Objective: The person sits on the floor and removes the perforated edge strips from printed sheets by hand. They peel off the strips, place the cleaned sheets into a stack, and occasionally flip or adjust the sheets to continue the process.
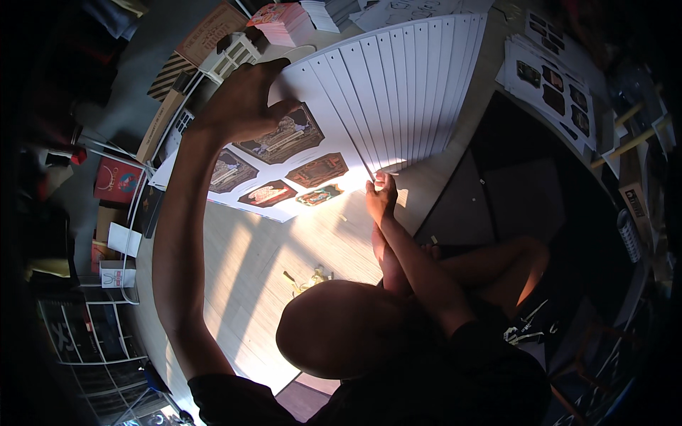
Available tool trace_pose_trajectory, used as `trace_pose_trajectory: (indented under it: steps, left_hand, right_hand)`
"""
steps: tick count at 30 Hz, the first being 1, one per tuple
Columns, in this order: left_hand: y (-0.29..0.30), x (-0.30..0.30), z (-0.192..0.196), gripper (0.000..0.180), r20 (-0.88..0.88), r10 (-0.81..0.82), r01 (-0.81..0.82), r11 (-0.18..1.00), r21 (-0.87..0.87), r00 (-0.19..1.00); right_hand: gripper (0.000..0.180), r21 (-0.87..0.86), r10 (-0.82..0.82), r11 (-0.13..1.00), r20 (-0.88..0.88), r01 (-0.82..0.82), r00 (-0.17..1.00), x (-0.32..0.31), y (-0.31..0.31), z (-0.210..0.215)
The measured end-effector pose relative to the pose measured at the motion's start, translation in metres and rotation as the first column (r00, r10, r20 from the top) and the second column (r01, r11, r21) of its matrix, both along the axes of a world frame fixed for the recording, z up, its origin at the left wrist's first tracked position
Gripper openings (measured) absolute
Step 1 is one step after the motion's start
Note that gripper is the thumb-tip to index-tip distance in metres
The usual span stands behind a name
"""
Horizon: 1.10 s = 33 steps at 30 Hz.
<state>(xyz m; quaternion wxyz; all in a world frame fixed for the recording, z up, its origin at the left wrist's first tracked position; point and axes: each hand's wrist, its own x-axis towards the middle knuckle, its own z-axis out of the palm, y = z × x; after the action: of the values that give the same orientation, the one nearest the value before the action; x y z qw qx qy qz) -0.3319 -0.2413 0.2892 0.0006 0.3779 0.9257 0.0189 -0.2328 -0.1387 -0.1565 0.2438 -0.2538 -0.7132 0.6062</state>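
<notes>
A large stack of white sheets (415, 85) is spread like a fan, with a small dark mark near each sheet's upper edge. The front sheet (280, 162) carries several ornate printed panels in brown, red and green. My left hand (245, 103) lies over that sheet's upper left part, thumb and fingers apart. Down at the fan's narrow lower end, my right hand (382, 195) is closed round the gathered sheet corners, in bright light. Its fingertips partly hide the grip.
Under the sheets is a pale wood-grain surface (245, 266), with a small yellowish item (311, 280). More printed sheets (558, 89) lie at the far right, beside dark panels (522, 192). Cartons (213, 32) and a pink paper stack (282, 23) stand far left. A wire rack (103, 330) stands nearer left.
</notes>
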Motion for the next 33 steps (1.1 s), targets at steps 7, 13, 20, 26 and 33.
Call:
trace_pose_trajectory:
  steps: [7,13,20,26,33]
  left_hand:
    - [0.001,0.001,0.000,0.065,0.017,0.024,-0.024,1.000,-0.017,1.000]
    - [-0.001,0.001,-0.002,0.064,-0.029,-0.034,0.035,0.999,0.029,0.999]
    - [0.000,-0.002,0.001,0.070,0.051,0.036,-0.035,0.999,-0.015,0.998]
    - [-0.004,-0.007,-0.005,0.076,-0.027,0.002,-0.003,0.999,-0.042,1.000]
    - [-0.003,0.000,-0.008,0.054,-0.120,-0.071,0.073,0.997,0.009,0.990]
  right_hand:
    - [0.035,0.069,-0.055,0.995,-0.144,0.066,0.988,-0.011,0.025,0.016]
    - [0.029,0.118,-0.098,0.985,-0.219,0.126,0.971,-0.016,0.047,0.023]
    - [0.030,0.118,-0.043,0.991,-0.170,0.064,0.985,-0.012,0.066,0.025]
    - [0.030,0.174,-0.028,0.982,-0.274,0.078,0.961,-0.011,0.072,0.023]
    - [0.014,0.330,0.169,0.941,-0.251,-0.079,0.953,-0.013,0.102,0.022]
